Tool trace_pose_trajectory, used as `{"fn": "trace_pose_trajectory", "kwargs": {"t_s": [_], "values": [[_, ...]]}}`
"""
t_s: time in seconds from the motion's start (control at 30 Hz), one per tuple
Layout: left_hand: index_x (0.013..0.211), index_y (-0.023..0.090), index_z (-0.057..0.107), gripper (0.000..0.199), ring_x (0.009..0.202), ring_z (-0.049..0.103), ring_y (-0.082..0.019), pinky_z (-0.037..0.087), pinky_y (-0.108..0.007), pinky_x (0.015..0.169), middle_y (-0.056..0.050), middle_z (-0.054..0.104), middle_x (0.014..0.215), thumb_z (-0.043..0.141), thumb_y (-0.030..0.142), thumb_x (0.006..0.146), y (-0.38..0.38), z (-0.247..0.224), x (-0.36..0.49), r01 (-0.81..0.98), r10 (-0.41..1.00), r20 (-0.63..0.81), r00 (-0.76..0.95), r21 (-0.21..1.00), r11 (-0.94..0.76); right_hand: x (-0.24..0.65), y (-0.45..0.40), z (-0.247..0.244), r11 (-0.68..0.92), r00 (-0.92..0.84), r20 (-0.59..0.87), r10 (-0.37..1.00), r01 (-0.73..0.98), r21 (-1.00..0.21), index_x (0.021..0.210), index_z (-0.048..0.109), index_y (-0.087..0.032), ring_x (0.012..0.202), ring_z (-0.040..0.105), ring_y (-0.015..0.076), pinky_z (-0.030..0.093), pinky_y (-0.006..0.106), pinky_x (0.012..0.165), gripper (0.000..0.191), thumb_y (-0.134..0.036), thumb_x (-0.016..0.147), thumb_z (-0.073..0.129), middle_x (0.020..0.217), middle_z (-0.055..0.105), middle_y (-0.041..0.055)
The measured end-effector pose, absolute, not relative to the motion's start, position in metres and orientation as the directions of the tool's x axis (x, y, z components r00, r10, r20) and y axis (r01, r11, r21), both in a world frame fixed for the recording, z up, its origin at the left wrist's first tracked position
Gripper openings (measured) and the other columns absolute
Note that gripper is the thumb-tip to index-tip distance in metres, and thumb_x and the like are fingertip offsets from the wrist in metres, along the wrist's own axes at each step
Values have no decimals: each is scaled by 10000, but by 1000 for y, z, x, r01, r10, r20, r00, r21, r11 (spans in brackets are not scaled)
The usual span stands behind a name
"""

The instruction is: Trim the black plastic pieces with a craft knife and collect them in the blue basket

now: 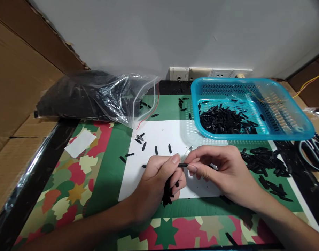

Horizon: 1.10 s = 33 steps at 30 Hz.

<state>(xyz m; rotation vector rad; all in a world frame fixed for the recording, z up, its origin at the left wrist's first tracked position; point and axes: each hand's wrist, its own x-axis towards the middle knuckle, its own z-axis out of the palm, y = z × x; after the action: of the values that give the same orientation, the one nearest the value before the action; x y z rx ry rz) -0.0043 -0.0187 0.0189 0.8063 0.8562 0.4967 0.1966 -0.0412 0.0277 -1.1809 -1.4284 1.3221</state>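
Observation:
Between my two hands, over the white sheet (146, 181), lies a slim black piece (183, 165). My left hand (162, 174) pinches its left end with thumb and forefinger, while the curled lower fingers hold a bunch of black pieces (166, 195). My right hand (219, 170) is closed at the piece's right end, thumb and fingertips together. A small shiny blade-like tip (188, 151) shows just behind the right fingertips; the rest of it is hidden. Loose black pieces (156, 150) are scattered on the sheet beyond my hands.
A blue basket (279, 136) with many black pieces stands at the back right. Near it are a pile of black pieces (266, 160) and scissors (311, 155). A clear bag (91, 97) full of dark material lies back left, and a white paper scrap (80, 143) in front of it.

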Motion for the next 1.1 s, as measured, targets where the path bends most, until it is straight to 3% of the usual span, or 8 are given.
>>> {"fn": "trace_pose_trajectory", "kwargs": {"t_s": [0.47, 0.8, 1.1], "values": [[563, 203, 417, 616, 429, 433, -75, 278, -210, 420, 34, 457, 525, 579, 586, 1017, -18, 20, -1, -93, 676, -472, 565, 778, 621, 197, -44, 24, 21, -216, -14, 976, 162, -987, 966, 818, -239, 727, 684, 104, 482, 214, 653, 58, -251, 990, 767, 831, 794, -40], [559, 200, 411, 622, 405, 421, -69, 261, -198, 402, 40, 438, 507, 589, 602, 1000, -17, 18, -2, -77, 680, -487, 548, 780, 621, 195, -44, 24, -5, -203, -39, 978, 163, -987, 922, 790, -225, 715, 643, 112, 467, 231, 654, 169, -310, 1035, 699, 794, 755, -35], [550, 197, 424, 605, 401, 413, -68, 251, -190, 391, 44, 439, 497, 707, 580, 923, -14, 20, 0, -79, 681, -515, 521, 766, 638, 194, -45, 21, -2, -190, -40, 981, 192, -981, 953, 773, -232, 727, 633, 112, 465, 225, 646, 147, -309, 1040, 682, 819, 741, -31]]}}
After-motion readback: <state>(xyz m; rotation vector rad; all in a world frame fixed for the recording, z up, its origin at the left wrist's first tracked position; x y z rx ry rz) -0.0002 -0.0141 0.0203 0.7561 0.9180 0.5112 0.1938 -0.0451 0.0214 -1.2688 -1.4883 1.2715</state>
